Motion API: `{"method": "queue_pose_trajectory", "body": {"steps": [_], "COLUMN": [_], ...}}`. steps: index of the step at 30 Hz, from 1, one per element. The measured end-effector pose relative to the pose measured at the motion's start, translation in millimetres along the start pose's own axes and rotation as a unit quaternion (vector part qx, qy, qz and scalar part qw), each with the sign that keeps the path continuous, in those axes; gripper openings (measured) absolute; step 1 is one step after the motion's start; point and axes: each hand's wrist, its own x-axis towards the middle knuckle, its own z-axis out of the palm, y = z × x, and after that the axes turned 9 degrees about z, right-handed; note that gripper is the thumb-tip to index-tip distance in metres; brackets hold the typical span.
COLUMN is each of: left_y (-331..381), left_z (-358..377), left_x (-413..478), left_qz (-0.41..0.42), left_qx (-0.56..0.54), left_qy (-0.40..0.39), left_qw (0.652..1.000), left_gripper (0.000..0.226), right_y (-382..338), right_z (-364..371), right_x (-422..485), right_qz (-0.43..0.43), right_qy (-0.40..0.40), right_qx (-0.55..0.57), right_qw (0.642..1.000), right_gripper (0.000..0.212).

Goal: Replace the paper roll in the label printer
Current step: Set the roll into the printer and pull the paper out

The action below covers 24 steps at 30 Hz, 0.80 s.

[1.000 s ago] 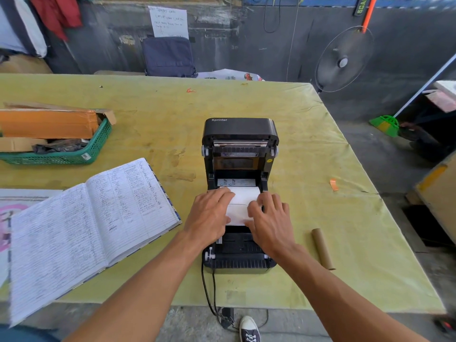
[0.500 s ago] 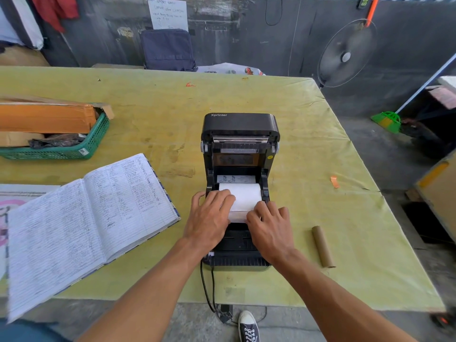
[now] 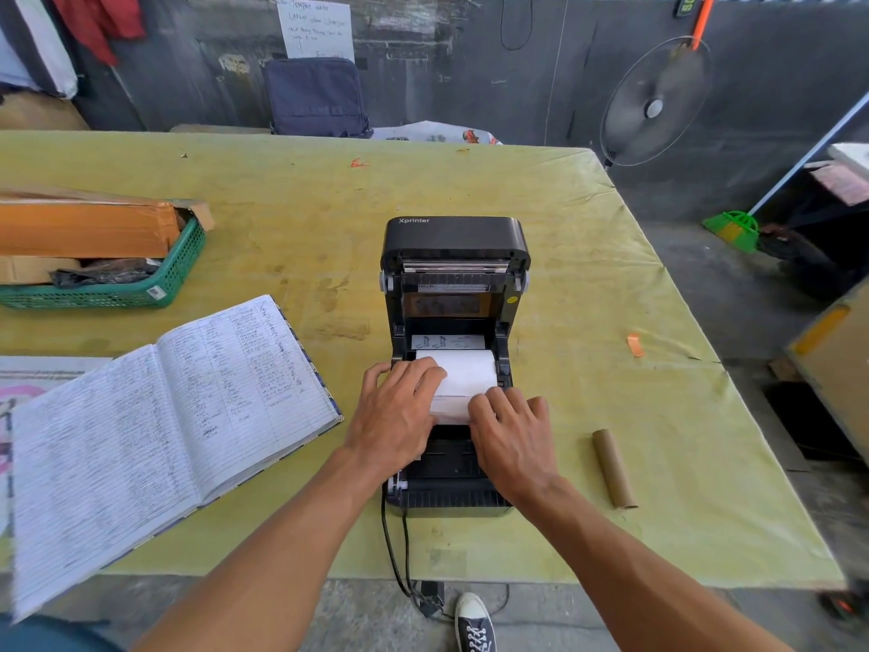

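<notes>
**Hands slide back, baring more of the new paper roll**

Both hands have drawn slightly toward the person since a second ago, so more of the white paper roll (image 3: 465, 371) now shows between and beyond them. It lies across the open bay of the black label printer (image 3: 454, 237), whose lid stands raised at 12 o'clock.

Left hand (image 3: 399, 411) lies palm down over the roll's left end, fingers gently curved and resting on the paper, not closed around it. Right hand (image 3: 512, 440) sits at the roll's 5 o'clock, fingers spread and lightly bent, fingertips pressing on the loose paper end (image 3: 449, 409) that hangs in front of the roll. Neither hand grips anything.

On the yellow-green table (image 3: 564, 275), a bare cardboard core (image 3: 613, 468) lies at the printer's 4 o'clock, well apart from it. An open handwritten ledger (image 3: 164, 416) lies at 9 o'clock, and a green basket (image 3: 174, 280) holding cardboard sits at 10 o'clock. A small orange scrap (image 3: 635, 344) lies at 3 o'clock. The printer, core, ledger and basket have stayed where they were.
</notes>
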Motion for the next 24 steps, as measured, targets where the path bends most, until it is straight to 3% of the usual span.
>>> {"method": "queue_pose_trajectory", "body": {"steps": [11, 21, 24], "left_y": [19, 22, 21], "left_z": [13, 16, 15], "left_x": [-16, -35, -38], "left_qz": [-0.014, -0.009, 0.006], "left_qx": [0.030, 0.062, 0.023], "left_qy": [0.012, 0.011, 0.002], "left_qw": [0.999, 0.998, 1.000], "left_gripper": [0.025, 0.009, 0.011], "right_y": [4, -3, -3], "right_z": [3, -5, -6], "right_x": [-16, -14, -18], "right_qz": [-0.037, -0.036, -0.028], "right_qy": [-0.046, -0.104, -0.119], "right_qx": [-0.009, -0.012, -0.012], "right_qw": [0.998, 0.994, 0.992], "right_gripper": [0.024, 0.018, 0.019]}}
